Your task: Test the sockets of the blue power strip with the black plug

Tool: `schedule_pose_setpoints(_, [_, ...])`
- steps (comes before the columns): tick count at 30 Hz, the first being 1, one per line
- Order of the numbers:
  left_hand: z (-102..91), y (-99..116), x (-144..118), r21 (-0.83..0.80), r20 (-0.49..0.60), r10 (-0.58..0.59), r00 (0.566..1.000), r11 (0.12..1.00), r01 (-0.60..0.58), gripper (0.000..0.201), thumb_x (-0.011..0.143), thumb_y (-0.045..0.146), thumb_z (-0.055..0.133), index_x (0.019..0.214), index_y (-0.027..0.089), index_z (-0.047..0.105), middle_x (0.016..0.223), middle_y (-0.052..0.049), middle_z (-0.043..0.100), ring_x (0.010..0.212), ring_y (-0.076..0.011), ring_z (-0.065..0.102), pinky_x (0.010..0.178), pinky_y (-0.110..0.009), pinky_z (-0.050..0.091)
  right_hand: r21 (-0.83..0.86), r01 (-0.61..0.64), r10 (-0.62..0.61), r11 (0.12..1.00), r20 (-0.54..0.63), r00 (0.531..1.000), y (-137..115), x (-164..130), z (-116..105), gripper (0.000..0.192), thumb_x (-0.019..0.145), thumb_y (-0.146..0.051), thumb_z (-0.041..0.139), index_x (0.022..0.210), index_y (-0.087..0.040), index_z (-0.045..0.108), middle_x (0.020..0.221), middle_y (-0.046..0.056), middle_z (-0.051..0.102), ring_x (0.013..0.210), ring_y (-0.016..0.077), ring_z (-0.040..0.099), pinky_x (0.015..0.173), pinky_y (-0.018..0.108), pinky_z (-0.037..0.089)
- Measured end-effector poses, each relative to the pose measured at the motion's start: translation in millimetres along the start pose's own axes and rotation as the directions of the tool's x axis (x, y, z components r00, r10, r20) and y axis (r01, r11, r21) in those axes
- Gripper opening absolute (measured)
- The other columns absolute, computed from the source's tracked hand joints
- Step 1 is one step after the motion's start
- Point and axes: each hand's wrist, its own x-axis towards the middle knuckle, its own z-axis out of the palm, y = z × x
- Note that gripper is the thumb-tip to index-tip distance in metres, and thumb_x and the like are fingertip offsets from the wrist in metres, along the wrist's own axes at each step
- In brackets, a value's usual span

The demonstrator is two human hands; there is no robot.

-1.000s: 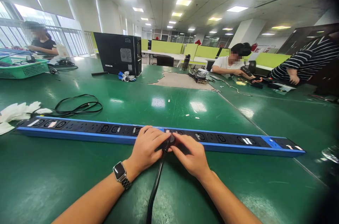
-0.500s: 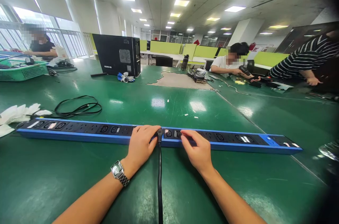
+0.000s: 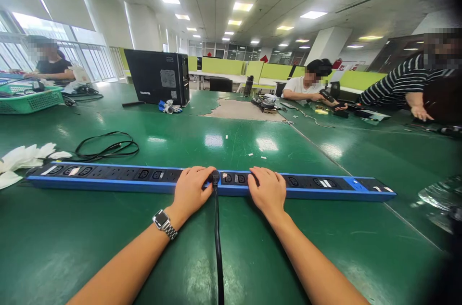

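Observation:
A long blue-edged black power strip (image 3: pixel 126 182) with rows of sockets lies across the green table. My left hand (image 3: pixel 191 192), with a watch on its wrist, is closed across the strip left of its middle. Its forefinger and thumb come up against a black plug (image 3: pixel 215 177) standing on the strip. From that plug a thick black cable (image 3: pixel 218 247) runs down toward me. Right of the plug, my right hand (image 3: pixel 267 192) is wrapped over the strip, fingertips at the far edge. Both palms hide the sockets beneath them.
A thin black cord (image 3: pixel 106 147) lies coiled behind the strip's left end, near white gloves (image 3: pixel 25 160). Farther back are a black computer case (image 3: pixel 157 76) and a green basket (image 3: pixel 32 100). Clear plastic (image 3: pixel 442 199) lies at right. Other people sit or lean around the table.
My right hand has closed down over the strip from a looser, raised-finger pose. My left hand stays beside the plug. The view has shifted slightly.

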Motion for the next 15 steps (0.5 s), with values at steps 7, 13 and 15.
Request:
schedule_pose_setpoints(7, [3.0,-2.1,-1.3,0.025,-0.035,0.026,0.999,0.999,-0.025,0.032,0.088,0.029,0.06,0.119,0.024,0.061,0.117,-0.003,0.07,0.108,-0.0223,0.062,0.095,-0.038,0.045,-0.044,0.038,-0.039,0.998,-0.032,0.999,-2.5,-1.2,0.3,0.028,0.088,-0.029,0.049,0.1,-0.022,0.073,0.106,0.002,0.074,0.105,0.0208,0.062,0.095,0.037,0.033])
schedule_pose_setpoints(13, [7.7,0.6,-0.3,0.052,-0.097,-0.004,0.995,0.999,0.009,0.026,0.088,0.036,0.062,0.111,0.026,0.064,0.108,-0.003,0.073,0.101,-0.0222,0.066,0.091,-0.037,0.047,-0.045,0.042,-0.044,0.998,-0.065,0.997,-3.3,-2.0,1.2,0.028,0.088,-0.029,0.049,0.099,-0.022,0.074,0.104,0.003,0.075,0.102,0.0201,0.062,0.093,0.035,0.033])
schedule_pose_setpoints(15, [9.9,2.1,0.4,0.065,-0.121,-0.021,0.992,0.997,0.029,0.027,0.087,0.04,0.063,0.109,0.025,0.065,0.104,-0.004,0.074,0.1,-0.0229,0.066,0.09,-0.038,0.047,-0.043,0.038,-0.041,0.998,-0.072,0.997,-4.0,-2.4,1.5,0.028,0.088,-0.028,0.049,0.099,-0.022,0.074,0.103,0.004,0.075,0.101,0.0199,0.062,0.093,0.035,0.033])
